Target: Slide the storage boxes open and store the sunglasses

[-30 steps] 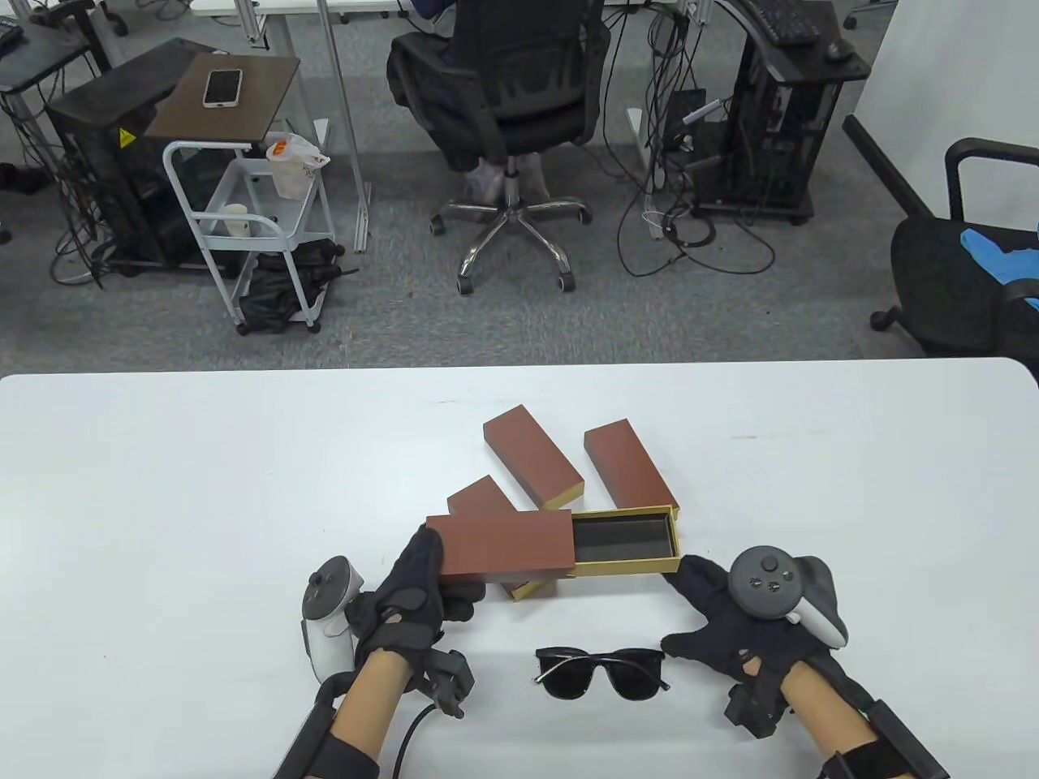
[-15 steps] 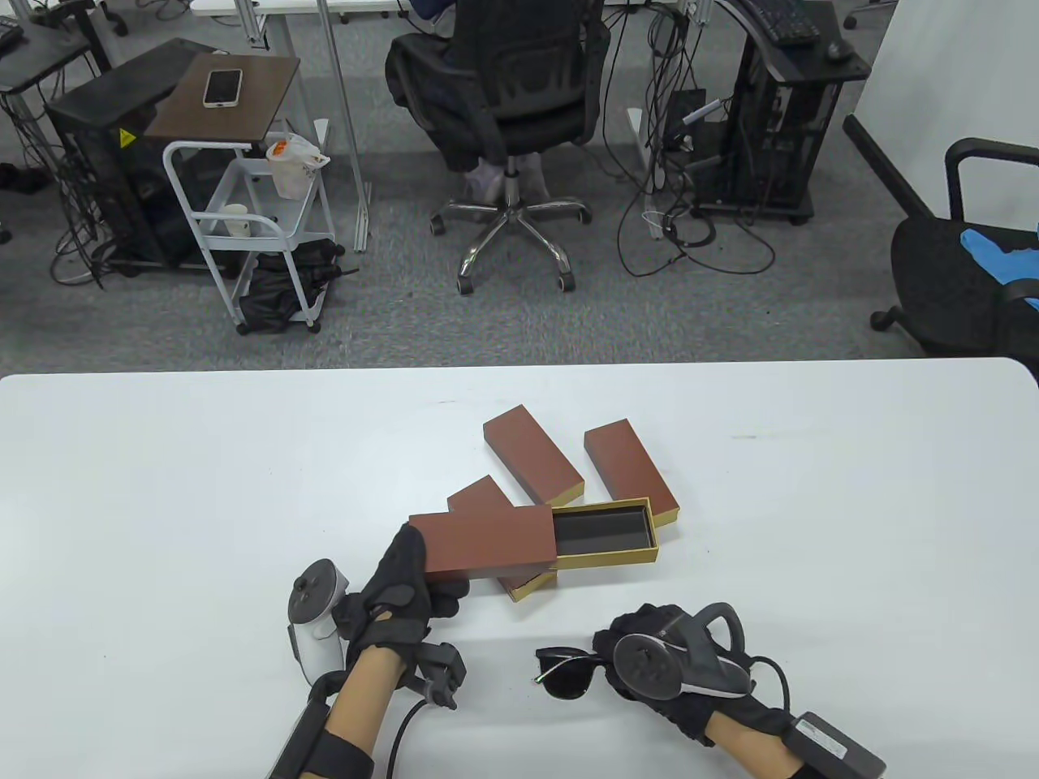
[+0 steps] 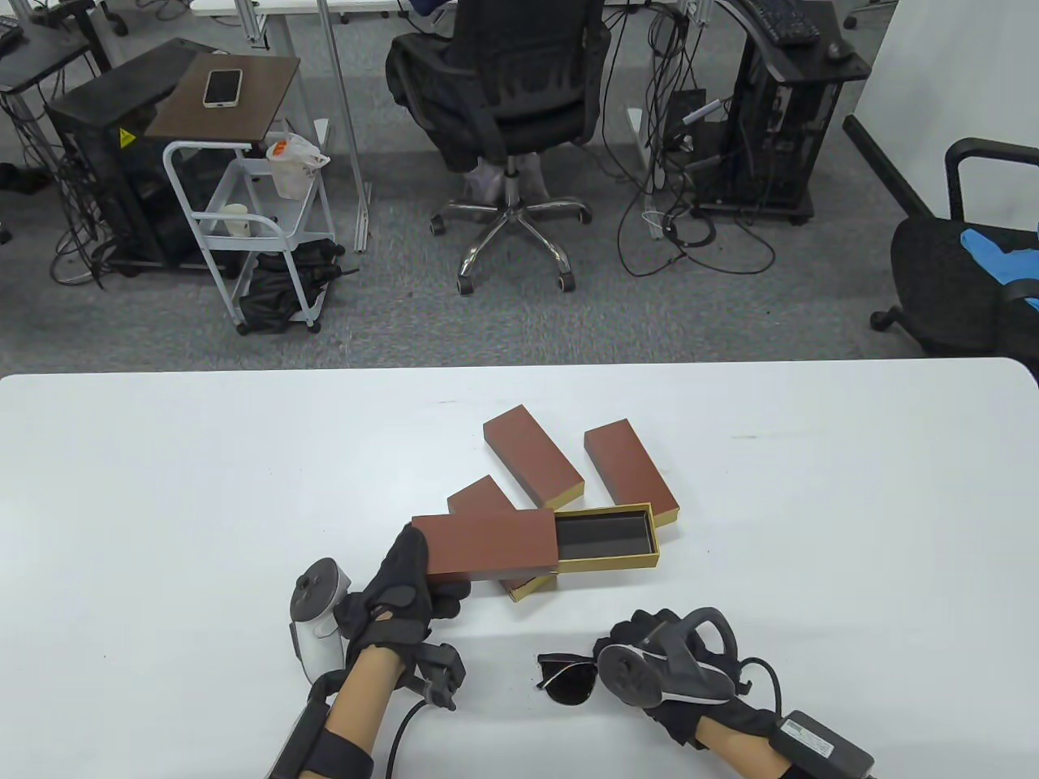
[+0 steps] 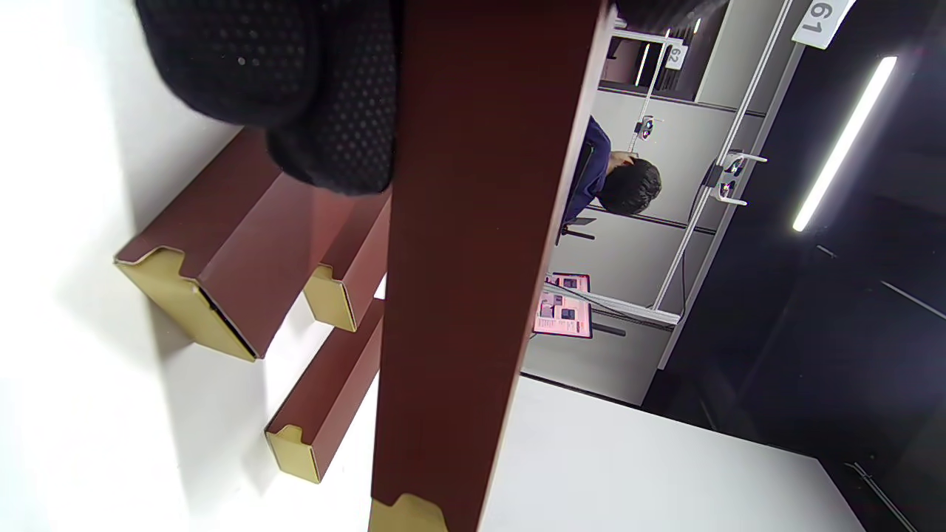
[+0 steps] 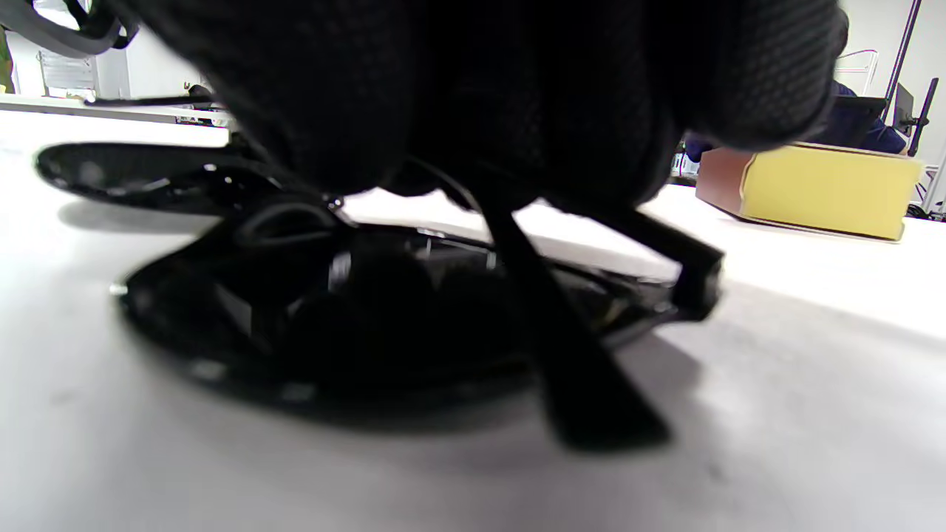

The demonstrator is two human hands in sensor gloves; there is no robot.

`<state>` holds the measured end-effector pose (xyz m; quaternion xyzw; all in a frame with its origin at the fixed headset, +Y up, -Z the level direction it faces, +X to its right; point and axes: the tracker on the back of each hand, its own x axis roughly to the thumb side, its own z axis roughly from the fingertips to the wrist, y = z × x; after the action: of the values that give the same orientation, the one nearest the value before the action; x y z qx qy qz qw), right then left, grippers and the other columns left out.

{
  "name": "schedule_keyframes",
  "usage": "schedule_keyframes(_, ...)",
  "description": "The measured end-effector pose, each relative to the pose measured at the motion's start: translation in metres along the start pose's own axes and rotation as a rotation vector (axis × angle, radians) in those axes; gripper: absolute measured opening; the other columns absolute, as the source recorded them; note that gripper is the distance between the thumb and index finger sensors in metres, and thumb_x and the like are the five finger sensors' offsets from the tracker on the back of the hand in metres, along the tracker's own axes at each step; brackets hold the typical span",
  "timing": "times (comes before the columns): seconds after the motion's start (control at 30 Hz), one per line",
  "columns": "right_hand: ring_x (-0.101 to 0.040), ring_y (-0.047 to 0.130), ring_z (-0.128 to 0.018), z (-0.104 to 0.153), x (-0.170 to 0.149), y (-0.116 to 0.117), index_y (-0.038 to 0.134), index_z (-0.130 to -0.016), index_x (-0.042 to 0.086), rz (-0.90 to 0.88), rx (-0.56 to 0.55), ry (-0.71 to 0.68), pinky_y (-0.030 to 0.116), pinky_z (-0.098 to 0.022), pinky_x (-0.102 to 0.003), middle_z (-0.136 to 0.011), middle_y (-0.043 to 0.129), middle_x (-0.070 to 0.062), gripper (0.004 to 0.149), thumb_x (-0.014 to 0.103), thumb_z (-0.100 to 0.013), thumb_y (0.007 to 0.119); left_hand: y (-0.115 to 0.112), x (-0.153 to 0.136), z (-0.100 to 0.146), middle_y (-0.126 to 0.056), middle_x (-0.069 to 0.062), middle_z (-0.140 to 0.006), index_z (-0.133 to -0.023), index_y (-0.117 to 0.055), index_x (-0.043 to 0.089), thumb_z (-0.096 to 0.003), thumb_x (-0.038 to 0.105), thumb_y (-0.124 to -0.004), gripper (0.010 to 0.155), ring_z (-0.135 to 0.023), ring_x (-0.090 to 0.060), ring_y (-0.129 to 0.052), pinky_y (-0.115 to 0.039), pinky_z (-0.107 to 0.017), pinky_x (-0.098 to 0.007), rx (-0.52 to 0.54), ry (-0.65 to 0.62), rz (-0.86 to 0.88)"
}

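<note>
left hand (image 3: 403, 586) holds open box (image 3: 532, 546); right hand (image 3: 649, 677) grips sunglasses (image 3: 568, 682).

A white tag (image 4: 822, 21) hanging beyond the left hand's fingertips read "61"; a smaller tag (image 4: 674, 55) nearer them read "62".

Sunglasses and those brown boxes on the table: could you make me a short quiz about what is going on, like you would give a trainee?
1. True or false: the sunglasses already lie inside the drawer of the open box.
2. Which of the hands holds the sleeve of the open box?
3. How many closed boxes lie on the table beside the open one? A) one B) three C) five

Key:
1. False: they are on the table, under the right hand.
2. The left hand.
3. B: one at the back left, one at the back right, one partly under the open box.
</note>
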<state>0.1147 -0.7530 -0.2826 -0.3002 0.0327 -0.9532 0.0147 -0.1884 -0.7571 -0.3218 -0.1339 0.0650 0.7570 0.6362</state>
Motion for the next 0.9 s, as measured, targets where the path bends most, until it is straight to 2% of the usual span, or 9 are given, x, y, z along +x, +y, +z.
schedule_keyframes(0.1, -0.03, 0.094, -0.056, 0.001, -0.002, -0.007, 0.088, -0.068, 0.027, -0.005, -0.02, 0.007, 0.079, -0.047, -0.05, -0.065, 0.095, -0.006, 0.04, 0.034, -0.029, 0.089, 0.001, 0.0, 0.0, -0.079, -0.01, -0.09, -0.113, -0.031, 0.019, -0.0505, 0.06, -0.051, 0.077, -0.065, -0.026, -0.092, -0.079, -0.048, -0.045, 0.007, 0.001, 0.0)
schedule_keyframes(0.27, -0.029, 0.094, -0.055, 0.005, -0.009, -0.036, 0.089, -0.067, 0.027, 0.021, -0.106, 0.017, 0.079, -0.047, -0.049, -0.064, 0.095, -0.006, 0.04, 0.034, -0.029, 0.089, 0.001, 0.0, 0.0, -0.078, -0.009, -0.09, -0.113, -0.03, 0.02, -0.0504, 0.06, -0.051, 0.077, -0.066, -0.027, -0.091, -0.079, -0.049, -0.045, 0.015, 0.005, -0.005)
schedule_keyframes(0.43, -0.03, 0.093, -0.056, 0.011, -0.023, -0.08, 0.089, -0.067, 0.028, 0.048, -0.189, 0.042, 0.079, -0.047, -0.05, -0.065, 0.095, -0.006, 0.039, 0.033, -0.029, 0.089, 0.001, -0.001, 0.0, -0.078, -0.01, -0.091, -0.113, -0.03, 0.02, -0.0504, 0.059, -0.051, 0.077, -0.066, -0.027, -0.091, -0.078, -0.049, -0.046, 0.018, 0.009, -0.006)
schedule_keyframes(0.63, -0.03, 0.092, -0.056, 0.01, -0.044, -0.133, 0.089, -0.067, 0.029, 0.165, -0.277, 0.127, 0.078, -0.048, -0.05, -0.066, 0.094, -0.007, 0.039, 0.033, -0.029, 0.089, -0.002, -0.003, 0.0, -0.078, -0.01, -0.09, -0.113, -0.03, 0.019, -0.0503, 0.059, -0.051, 0.077, -0.066, -0.027, -0.091, -0.078, -0.049, -0.046, 0.007, 0.012, -0.011)
schedule_keyframes(0.8, -0.03, 0.092, -0.057, 0.002, -0.052, -0.147, 0.089, -0.067, 0.029, 0.319, -0.324, 0.162, 0.077, -0.049, -0.05, -0.066, 0.093, -0.007, 0.039, 0.033, -0.029, 0.089, -0.006, -0.005, 0.0, -0.078, -0.01, -0.09, -0.113, -0.03, 0.019, -0.0503, 0.059, -0.051, 0.077, -0.066, -0.027, -0.091, -0.078, -0.049, -0.046, -0.009, 0.017, -0.023)
schedule_keyframes(0.9, -0.03, 0.092, -0.057, -0.003, -0.052, -0.147, 0.089, -0.067, 0.029, 0.402, -0.311, 0.175, 0.077, -0.049, -0.05, -0.067, 0.093, -0.006, 0.039, 0.033, -0.029, 0.089, -0.009, -0.005, 0.001, -0.078, -0.01, -0.09, -0.113, -0.03, 0.019, -0.0503, 0.059, -0.051, 0.077, -0.066, -0.027, -0.091, -0.078, -0.049, -0.046, -0.021, 0.019, -0.024)
